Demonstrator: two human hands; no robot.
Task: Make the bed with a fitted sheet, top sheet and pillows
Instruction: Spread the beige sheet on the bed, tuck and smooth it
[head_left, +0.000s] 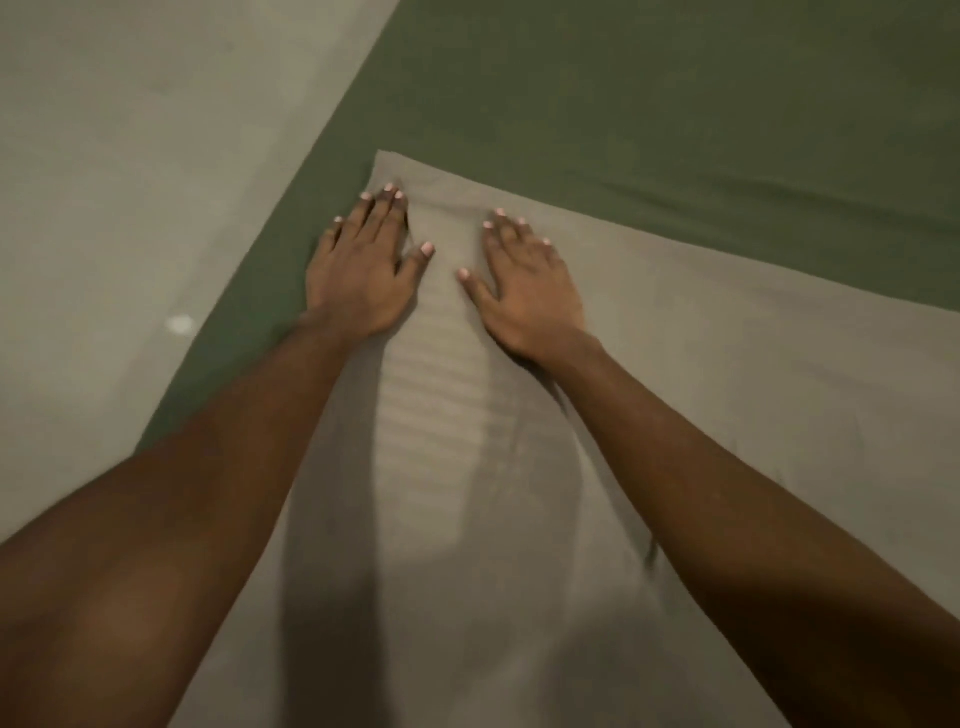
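Note:
A dark green fitted sheet (649, 93) covers the bed. A beige top sheet (727, 389) lies over it, its far edge running from the corner near my fingers down to the right. My left hand (363, 270) lies flat, fingers spread, on the beige sheet's far left corner, partly over the green sheet. My right hand (524, 291) presses flat on the beige sheet just to the right, fingers apart. Both hands hold nothing. Faint stripes show in the fabric between my forearms.
A pale grey wall or floor surface (130, 156) runs along the bed's left edge, with a small white spot (180, 325) on it. No pillows are in view.

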